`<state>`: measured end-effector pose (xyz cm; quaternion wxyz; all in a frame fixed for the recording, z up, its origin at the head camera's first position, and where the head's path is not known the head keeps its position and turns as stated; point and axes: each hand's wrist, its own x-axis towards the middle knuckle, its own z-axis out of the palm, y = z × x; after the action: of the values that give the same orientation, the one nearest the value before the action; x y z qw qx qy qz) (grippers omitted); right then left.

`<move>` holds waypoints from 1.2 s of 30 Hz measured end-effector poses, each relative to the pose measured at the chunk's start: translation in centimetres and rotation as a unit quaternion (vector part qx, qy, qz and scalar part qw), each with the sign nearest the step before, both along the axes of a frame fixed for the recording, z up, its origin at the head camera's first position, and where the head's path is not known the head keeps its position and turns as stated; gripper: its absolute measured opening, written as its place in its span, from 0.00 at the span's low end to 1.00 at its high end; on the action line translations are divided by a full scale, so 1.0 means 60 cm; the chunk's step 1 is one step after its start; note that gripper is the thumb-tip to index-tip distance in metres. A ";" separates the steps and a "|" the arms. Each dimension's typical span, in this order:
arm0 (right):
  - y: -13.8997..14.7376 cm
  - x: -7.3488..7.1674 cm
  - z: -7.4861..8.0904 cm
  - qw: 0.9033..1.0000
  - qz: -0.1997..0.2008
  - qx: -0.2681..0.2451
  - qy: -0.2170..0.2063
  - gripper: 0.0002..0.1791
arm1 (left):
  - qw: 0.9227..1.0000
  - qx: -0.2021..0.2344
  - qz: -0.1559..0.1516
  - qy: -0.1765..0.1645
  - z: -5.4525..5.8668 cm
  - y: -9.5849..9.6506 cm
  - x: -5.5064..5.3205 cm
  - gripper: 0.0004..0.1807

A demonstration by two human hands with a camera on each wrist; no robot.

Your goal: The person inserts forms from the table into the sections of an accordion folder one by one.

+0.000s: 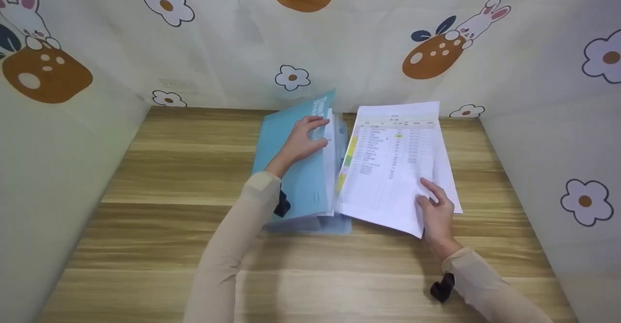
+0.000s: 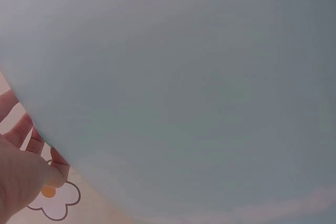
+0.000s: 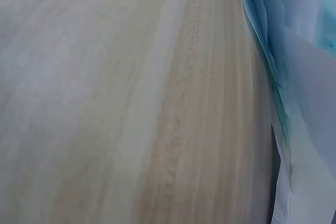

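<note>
A light blue folder (image 1: 291, 172) with pale lettering lies at the middle of the table, its front cover partly raised over white papers (image 1: 330, 168). At the cover's upper right edge, my left hand (image 1: 303, 141) holds the cover with thumb and fingers. The left wrist view shows this hand (image 2: 23, 166) at the edge of a large pale surface. My right hand (image 1: 436, 211) pinches the lower right edge of printed sheets (image 1: 383, 177), which have coloured tabs (image 1: 348, 160) along their left side. The right hand does not show in the right wrist view.
The wood-grain table (image 1: 170, 192) spreads around the folder and papers. A patterned cloth (image 1: 233, 46) with flowers and rabbits stands along the back and sides. In the right wrist view, the tabletop (image 3: 131, 103) fills most of the picture.
</note>
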<state>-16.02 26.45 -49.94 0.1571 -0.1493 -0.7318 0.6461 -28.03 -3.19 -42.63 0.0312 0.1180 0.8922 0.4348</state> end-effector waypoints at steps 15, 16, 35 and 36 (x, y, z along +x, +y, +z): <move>0.009 0.003 -0.011 1.000 0.005 -0.003 -0.020 0.22 | 1.000 -0.007 0.007 -0.007 0.001 0.002 -0.001 0.29; 0.010 0.004 -0.012 1.000 0.005 -0.002 -0.020 0.22 | 1.000 -0.006 0.008 -0.008 0.001 0.002 -0.001 0.29; -0.001 0.005 -0.024 0.999 0.024 0.005 -0.027 0.22 | 1.000 0.003 0.000 0.011 -0.002 -0.001 0.000 0.27; -0.001 0.005 -0.024 0.999 0.028 0.005 -0.031 0.22 | 1.000 0.002 -0.002 0.015 -0.003 -0.001 -0.001 0.27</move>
<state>-15.70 26.38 -51.36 0.1169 -0.1475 -0.7435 0.6417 -28.11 -3.25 -42.79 0.0189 0.1266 0.8914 0.4348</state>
